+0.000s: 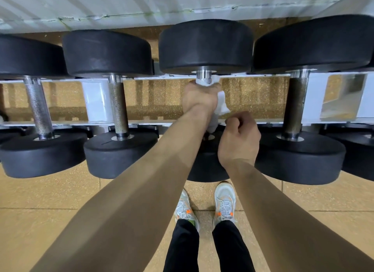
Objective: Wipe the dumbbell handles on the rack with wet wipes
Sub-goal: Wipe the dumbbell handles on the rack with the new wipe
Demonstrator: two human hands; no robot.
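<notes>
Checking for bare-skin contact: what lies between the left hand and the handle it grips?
Head view: a white wet wipe, wrapped round the handle under the left hand.

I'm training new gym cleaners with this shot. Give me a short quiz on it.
1. True or false: the left hand grips a white wipe round a dumbbell handle.
2. Which handle beside the wiped one looks darker? A. left neighbour B. right neighbour
3. Fill in: the fingers of the right hand are ____.

Key: 1 true; 2 B; 3 curled.
</notes>
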